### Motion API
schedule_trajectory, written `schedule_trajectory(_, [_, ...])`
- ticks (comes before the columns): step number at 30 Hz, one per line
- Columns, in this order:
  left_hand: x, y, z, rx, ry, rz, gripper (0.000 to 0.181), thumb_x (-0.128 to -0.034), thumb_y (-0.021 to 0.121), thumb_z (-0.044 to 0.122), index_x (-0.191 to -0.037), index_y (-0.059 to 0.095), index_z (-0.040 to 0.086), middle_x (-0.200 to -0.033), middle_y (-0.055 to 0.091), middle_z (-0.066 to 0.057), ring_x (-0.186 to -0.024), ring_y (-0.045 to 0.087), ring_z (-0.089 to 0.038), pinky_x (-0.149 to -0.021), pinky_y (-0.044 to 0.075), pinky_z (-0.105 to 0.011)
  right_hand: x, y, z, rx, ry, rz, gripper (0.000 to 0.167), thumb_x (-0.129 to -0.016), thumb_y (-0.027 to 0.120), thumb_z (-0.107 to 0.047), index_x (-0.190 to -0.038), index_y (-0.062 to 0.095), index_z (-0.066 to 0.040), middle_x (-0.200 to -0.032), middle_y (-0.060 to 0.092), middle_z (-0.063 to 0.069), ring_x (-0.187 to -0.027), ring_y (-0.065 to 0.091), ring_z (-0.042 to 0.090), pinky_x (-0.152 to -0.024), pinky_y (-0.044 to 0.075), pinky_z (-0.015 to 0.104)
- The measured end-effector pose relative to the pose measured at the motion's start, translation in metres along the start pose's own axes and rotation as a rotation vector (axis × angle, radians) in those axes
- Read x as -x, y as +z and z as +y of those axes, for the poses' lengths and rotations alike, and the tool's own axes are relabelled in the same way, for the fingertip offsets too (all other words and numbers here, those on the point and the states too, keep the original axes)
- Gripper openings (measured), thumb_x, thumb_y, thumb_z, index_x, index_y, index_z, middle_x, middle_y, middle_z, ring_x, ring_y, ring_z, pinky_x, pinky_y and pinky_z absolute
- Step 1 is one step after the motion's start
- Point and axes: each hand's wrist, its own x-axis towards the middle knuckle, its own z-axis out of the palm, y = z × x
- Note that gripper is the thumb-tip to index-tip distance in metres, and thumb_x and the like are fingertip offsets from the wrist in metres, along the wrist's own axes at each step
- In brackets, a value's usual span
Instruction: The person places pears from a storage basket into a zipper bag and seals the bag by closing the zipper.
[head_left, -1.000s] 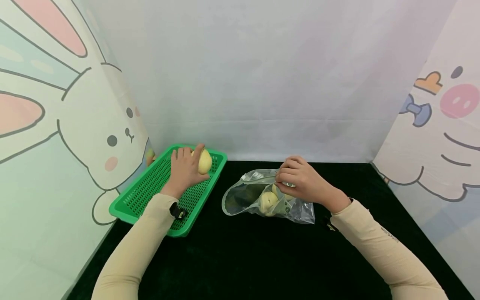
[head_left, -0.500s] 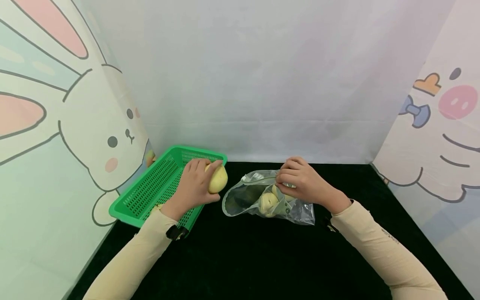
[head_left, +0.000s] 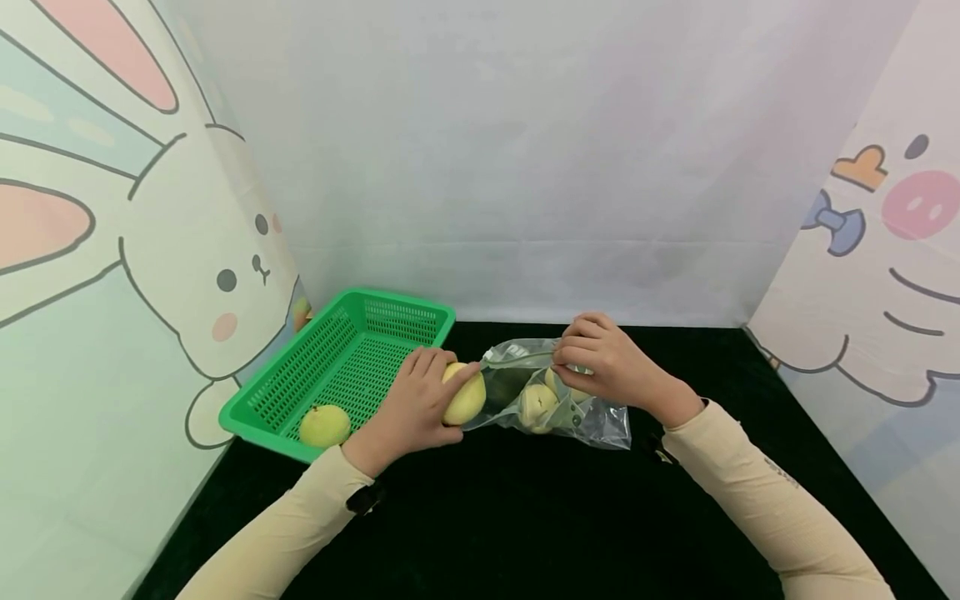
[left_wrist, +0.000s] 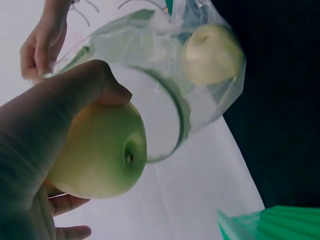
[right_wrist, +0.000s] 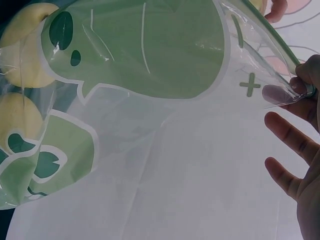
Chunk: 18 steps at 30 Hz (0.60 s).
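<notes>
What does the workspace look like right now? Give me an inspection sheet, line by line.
Surface: dark cloth.
Job's things: clear bag with green print, mouth open, at least two yellow apple-like fruits inside; green basket with one yellow fruit in its near end.
Clutter: nothing seen.
Left hand: holds another yellow fruit at the bag's mouth.
Right hand: pinches the bag's edge.
Cables: nothing seen.
Surroundings: pale backdrop; cartoon rabbit printed at left, more cartoon figures at right.

The head view looks far and down across the bench (head_left: 525, 525); the left and right wrist views look from close up, and both see the clear bag (head_left: 609, 427)
</notes>
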Motion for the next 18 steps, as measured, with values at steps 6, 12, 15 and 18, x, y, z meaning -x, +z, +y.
schedule_trajectory(6, [-0.002, 0.008, 0.009, -0.026, 0.041, -0.042, 0.087, -0.0591, 0.087, 0.039, -0.137, 0.056, 0.018, -0.116, 0.055, -0.016, -0.105, 0.052, -0.032, -0.092, 0.043, -0.051, 0.001, 0.001, 0.0, -0.002, -0.001, 0.001, 0.032, -0.106, 0.048, -0.028, -0.085, 0.068, -0.013, -0.084, 0.065, -0.001, -0.084, 0.058, 0.022, -0.084, 0.045, 0.047])
schedule_trajectory(12, [-0.006, 0.011, 0.014, 0.009, 0.053, -0.086, 0.087, -0.0639, 0.088, 0.039, -0.143, 0.054, 0.023, -0.117, 0.056, -0.014, -0.108, 0.05, -0.032, -0.095, 0.042, -0.053, 0.0, 0.0, 0.0, 0.001, -0.003, 0.004, 0.033, -0.106, 0.048, -0.029, -0.085, 0.068, -0.013, -0.084, 0.065, -0.001, -0.084, 0.058, 0.022, -0.083, 0.045, 0.047])
schedule_trajectory(15, [-0.008, 0.012, 0.015, 0.004, 0.066, -0.1, 0.089, -0.0648, 0.088, 0.042, -0.144, 0.053, 0.024, -0.118, 0.056, -0.013, -0.108, 0.05, -0.032, -0.096, 0.042, -0.052, -0.001, 0.0, 0.0, 0.006, -0.002, 0.002, 0.033, -0.106, 0.048, -0.028, -0.085, 0.068, -0.012, -0.084, 0.065, -0.001, -0.084, 0.058, 0.022, -0.084, 0.045, 0.047])
schedule_trajectory(18, [-0.01, 0.013, 0.014, -0.006, 0.086, -0.108, 0.089, -0.066, 0.087, 0.046, -0.145, 0.053, 0.024, -0.118, 0.058, -0.012, -0.109, 0.05, -0.031, -0.096, 0.042, -0.05, -0.001, -0.001, 0.0, 0.007, -0.004, 0.007, 0.033, -0.106, 0.048, -0.028, -0.085, 0.068, -0.012, -0.084, 0.065, -0.001, -0.083, 0.058, 0.021, -0.083, 0.045, 0.047])
